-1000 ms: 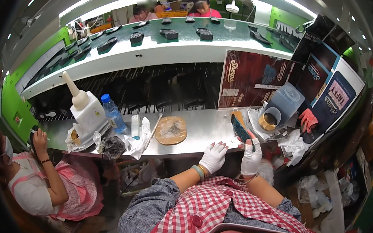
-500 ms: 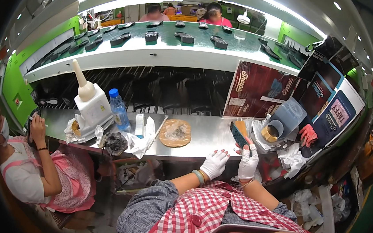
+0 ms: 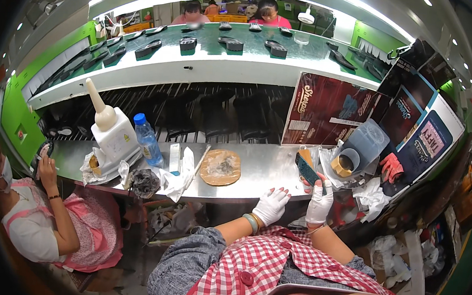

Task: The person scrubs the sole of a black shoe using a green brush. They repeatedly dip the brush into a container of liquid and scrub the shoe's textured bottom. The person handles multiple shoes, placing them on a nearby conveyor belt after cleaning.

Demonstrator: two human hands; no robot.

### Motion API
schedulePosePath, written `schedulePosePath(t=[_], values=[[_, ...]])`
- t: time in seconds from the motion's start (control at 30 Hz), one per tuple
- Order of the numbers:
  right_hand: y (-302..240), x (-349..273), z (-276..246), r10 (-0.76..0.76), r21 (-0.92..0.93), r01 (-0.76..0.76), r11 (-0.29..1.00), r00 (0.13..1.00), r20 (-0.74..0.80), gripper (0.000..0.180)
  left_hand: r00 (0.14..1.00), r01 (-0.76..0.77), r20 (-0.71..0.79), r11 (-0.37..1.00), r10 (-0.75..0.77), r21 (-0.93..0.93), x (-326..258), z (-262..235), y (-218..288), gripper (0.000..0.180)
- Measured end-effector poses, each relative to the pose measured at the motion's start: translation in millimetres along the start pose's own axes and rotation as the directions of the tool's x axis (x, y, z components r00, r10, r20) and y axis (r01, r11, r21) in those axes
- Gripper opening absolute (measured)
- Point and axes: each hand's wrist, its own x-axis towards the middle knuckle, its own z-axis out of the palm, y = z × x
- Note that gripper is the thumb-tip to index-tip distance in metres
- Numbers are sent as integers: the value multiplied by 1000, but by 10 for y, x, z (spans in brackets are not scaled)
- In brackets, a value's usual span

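Note:
My left hand (image 3: pixel 271 205), in a white glove with bare fingertips, lies flat with fingers out on the front edge of the metal bench (image 3: pixel 262 166). It holds nothing. To its right, my gloved right hand (image 3: pixel 319 204) is closed on the near end of a flat dark-teal rectangular piece (image 3: pixel 306 169), whose kind I cannot make out. The piece tilts up over the bench edge. An orange-brown block (image 3: pixel 305 154) shows just behind it; whether the two touch is unclear. Right of these, a brownish cup (image 3: pixel 342 166) sits by a clear plastic container (image 3: pixel 366 141).
On the bench's left stand a white spouted bottle (image 3: pixel 115 134) and a blue-capped water bottle (image 3: pixel 147 141). A round tan pad (image 3: pixel 221 167) lies mid-bench. Behind runs a green conveyor (image 3: pixel 211 43) with black soles. Printed cardboard (image 3: pixel 319 107) walls the right. A co-worker (image 3: pixel 44 226) sits at left.
My right hand has risen slightly, and the teal piece has turned, its far end shifting right. My left hand stays on the bench edge. The whole view has shifted a little.

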Motion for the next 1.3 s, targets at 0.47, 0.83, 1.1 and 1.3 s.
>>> schedulePosePath(t=[0.47, 0.83, 1.1, 1.3], values=[[-14, 79, -269, -33, 13, 35, 999, 989, -144, 26, 997, 68, 49, 997, -66, -29, 27, -112, 27, 38], [-230, 254, -586, -42, -93, 16, 996, 957, -287, 26, 880, 37, -473, 999, -43, -22, 2727, -1870, -1013, 30], [-262, 459, -701, -11, -76, -11, 997, 959, -283, 28, 705, 607, 173, 711, -688, 354, 4143, -2010, -1618, 77], [-448, 618, -756, 46, -92, -68, 993, 972, -229, 26, 846, 368, 196, 810, -495, 457, 4170, -1936, -2585, 48]])
